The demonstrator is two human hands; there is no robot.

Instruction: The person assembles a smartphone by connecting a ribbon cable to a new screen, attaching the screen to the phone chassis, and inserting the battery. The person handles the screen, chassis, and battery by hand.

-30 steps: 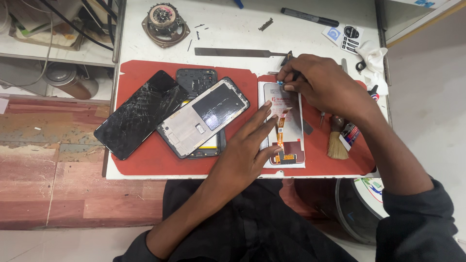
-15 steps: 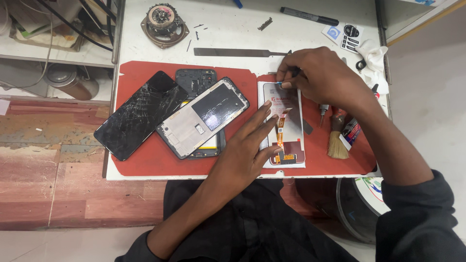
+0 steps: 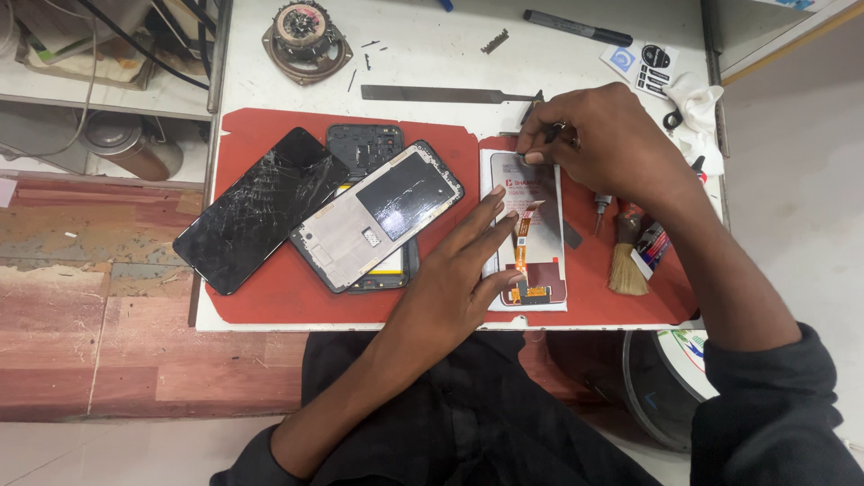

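Note:
A phone display panel [image 3: 547, 225] lies back side up on the red mat [image 3: 450, 135], with an orange flex cable [image 3: 522, 236] running down it. My left hand [image 3: 459, 270] rests on the panel's left edge, its fingers spread flat and holding nothing. The fingers of my right hand [image 3: 603, 144] are pinched at the panel's top left corner. A thin dark tool tip [image 3: 529, 110] sticks out above them. I cannot tell whether the tip touches the panel.
A cracked black screen [image 3: 261, 207], a phone middle frame [image 3: 378, 211] and a back housing [image 3: 364, 144] lie on the mat's left half. A brush [image 3: 625, 265] and a screwdriver [image 3: 601, 211] lie at the right. A flat metal file [image 3: 441, 93], a round speaker part [image 3: 306, 29] and a black pen [image 3: 576, 27] are behind.
My right hand has shifted a little left and up along the panel to its top left corner. The left hand has stayed pressed on the panel.

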